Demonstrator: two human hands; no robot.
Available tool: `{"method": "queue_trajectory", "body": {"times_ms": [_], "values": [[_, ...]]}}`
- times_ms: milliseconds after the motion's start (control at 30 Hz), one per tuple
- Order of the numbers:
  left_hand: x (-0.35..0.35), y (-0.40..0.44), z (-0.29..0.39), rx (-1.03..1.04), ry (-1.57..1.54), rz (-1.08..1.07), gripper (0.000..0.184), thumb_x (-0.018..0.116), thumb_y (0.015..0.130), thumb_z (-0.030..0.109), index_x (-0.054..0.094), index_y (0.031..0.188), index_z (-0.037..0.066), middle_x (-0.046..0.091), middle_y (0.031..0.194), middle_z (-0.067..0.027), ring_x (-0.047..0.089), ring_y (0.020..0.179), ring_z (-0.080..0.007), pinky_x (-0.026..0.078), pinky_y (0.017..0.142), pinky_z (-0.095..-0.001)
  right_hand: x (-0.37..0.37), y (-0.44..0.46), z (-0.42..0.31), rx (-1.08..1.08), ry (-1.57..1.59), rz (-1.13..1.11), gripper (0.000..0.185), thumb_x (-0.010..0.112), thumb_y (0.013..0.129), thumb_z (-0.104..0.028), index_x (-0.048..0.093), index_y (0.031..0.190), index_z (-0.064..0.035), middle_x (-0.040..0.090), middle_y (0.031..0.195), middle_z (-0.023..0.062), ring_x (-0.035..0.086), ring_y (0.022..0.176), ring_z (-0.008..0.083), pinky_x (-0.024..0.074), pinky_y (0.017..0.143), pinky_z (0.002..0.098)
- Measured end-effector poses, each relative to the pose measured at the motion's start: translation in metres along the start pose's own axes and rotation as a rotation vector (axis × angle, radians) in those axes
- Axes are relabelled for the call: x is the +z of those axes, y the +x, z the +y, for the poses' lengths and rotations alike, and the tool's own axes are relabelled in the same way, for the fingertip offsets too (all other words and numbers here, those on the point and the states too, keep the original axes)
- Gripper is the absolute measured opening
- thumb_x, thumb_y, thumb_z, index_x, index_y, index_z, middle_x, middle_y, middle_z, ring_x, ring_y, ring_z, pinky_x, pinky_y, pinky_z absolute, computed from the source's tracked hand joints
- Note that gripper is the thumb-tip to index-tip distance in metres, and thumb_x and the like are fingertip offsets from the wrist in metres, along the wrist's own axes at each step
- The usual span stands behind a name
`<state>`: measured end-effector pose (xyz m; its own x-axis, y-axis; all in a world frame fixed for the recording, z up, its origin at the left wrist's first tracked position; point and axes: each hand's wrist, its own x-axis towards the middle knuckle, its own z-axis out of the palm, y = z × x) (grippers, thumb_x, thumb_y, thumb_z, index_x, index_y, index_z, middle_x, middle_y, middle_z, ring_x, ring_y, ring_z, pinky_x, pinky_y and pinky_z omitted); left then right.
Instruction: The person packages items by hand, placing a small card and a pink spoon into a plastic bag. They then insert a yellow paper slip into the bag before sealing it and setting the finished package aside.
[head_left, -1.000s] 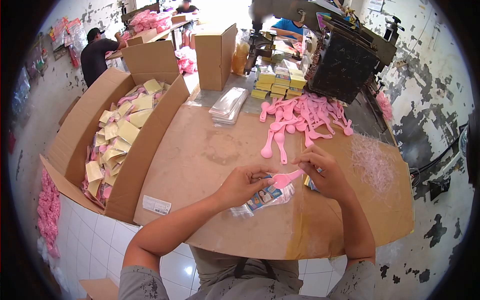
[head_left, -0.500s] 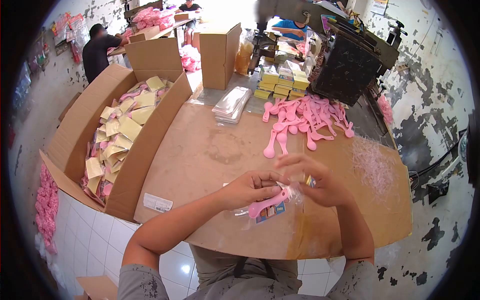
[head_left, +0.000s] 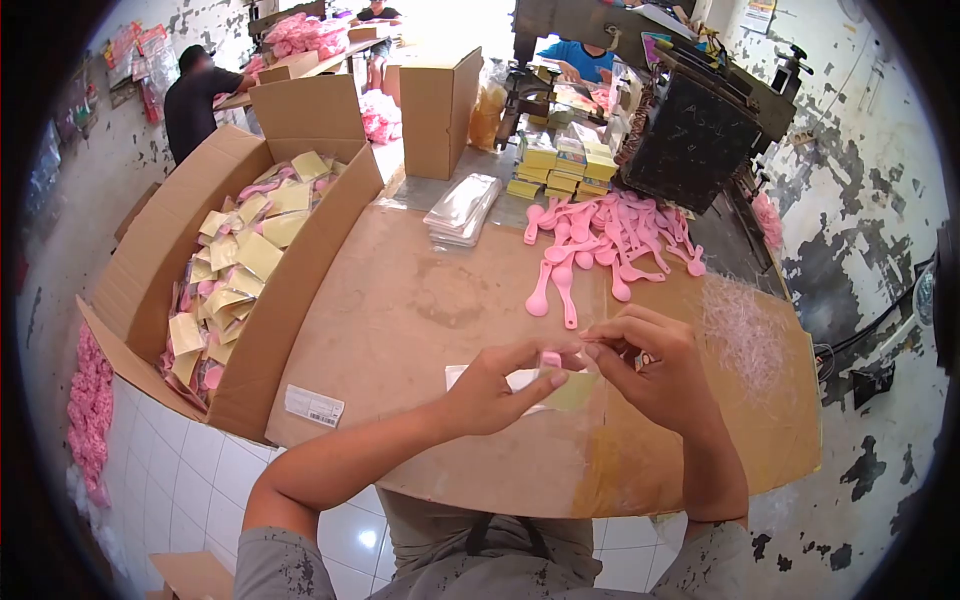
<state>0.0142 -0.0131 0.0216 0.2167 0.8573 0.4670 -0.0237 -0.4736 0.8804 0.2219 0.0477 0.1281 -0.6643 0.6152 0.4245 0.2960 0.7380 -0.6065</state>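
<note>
While both hands work above the near edge of the cardboard-topped table (head_left: 400, 340), right of its near left corner, the left hand (head_left: 492, 385) grips a pink piece (head_left: 551, 358) between thumb and forefinger. The right hand (head_left: 655, 368) sits just beside it, fingertips pinched together, seemingly on the edge of a clear packet (head_left: 587, 362) that spans the gap between the 2 hands. A yellowish card (head_left: 573, 393) shows below, between the left thumb and the right fingers.

The pink piece lies to the left of the right fingertips and is nearer the left hand, which has hold of it. Only its blunt end shows, so I cannot tell which way its long axis runs.

Beyond the hands, toward the table's far edge, lies a pile of pink spoons (head_left: 605, 235), with 2 handles or bowls reaching nearest; a carton (head_left: 295, 285) of filled packets (head_left: 262, 257) stands along the left edge
</note>
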Motion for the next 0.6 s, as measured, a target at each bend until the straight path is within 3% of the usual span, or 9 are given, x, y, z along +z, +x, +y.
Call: {"method": "queue_trajectory", "body": {"times_ms": [100,200,300,400,600], "values": [[-0.001,-0.001,-0.001,-0.098,-0.13,0.029,0.031,0.055,0.11,0.015,0.062,0.137,0.0,0.074,0.12,-0.0095,0.068,0.115,-0.0161,0.053,0.101,-0.0328,0.003,-0.001,-0.001,-0.005,0.031,-0.004,0.011,0.076,0.089,0.0,0.077,0.1,0.0001,0.068,0.084,0.0055,0.061,0.066,0.0084,0.0482,0.058,0.0245],[-0.002,0.002,0.001,-0.15,-0.263,0.04,0.03,0.051,0.11,0.009,0.063,0.133,-0.005,0.073,0.123,-0.0126,0.067,0.121,-0.0191,0.053,0.105,-0.0351,0.003,0.0,-0.003,0.02,0.035,-0.06,0.012,0.076,0.089,0.0,0.077,0.101,0.0005,0.068,0.084,0.0058,0.061,0.066,0.009,0.0483,0.058,0.0249],[-0.004,0.003,-0.001,-0.205,-0.35,0.035,0.029,0.052,0.11,0.011,0.066,0.131,-0.004,0.074,0.12,-0.0105,0.068,0.115,-0.0158,0.054,0.102,-0.0323,0.006,-0.002,0.005,-0.009,0.017,-0.04,0.012,0.076,0.088,0.0,0.077,0.101,0.0006,0.068,0.084,0.0062,0.061,0.066,0.01,0.0481,0.058,0.0256],[-0.004,0.002,-0.01,-0.243,-0.33,0.016,0.03,0.051,0.109,0.007,0.066,0.132,-0.004,0.075,0.12,-0.0112,0.069,0.115,-0.0166,0.053,0.102,-0.0311,0.01,-0.002,0.008,-0.028,-0.019,-0.008,0.007,0.075,0.091,-0.007,0.074,0.097,-0.0022,0.067,0.081,0.006,0.062,0.064,0.0153,0.0498,0.057,0.0278],[-0.004,0.006,-0.006,-0.315,-0.343,0.043,0.033,0.054,0.11,0.011,0.061,0.14,-0.002,0.074,0.122,-0.0124,0.069,0.119,-0.017,0.053,0.103,-0.031,0.022,0.0,0.02,-0.085,-0.018,0.063,0.013,0.076,0.09,-0.008,0.072,0.101,-0.001,0.068,0.082,0.007,0.065,0.068,0.016,0.0499,0.058,0.0294]]}}
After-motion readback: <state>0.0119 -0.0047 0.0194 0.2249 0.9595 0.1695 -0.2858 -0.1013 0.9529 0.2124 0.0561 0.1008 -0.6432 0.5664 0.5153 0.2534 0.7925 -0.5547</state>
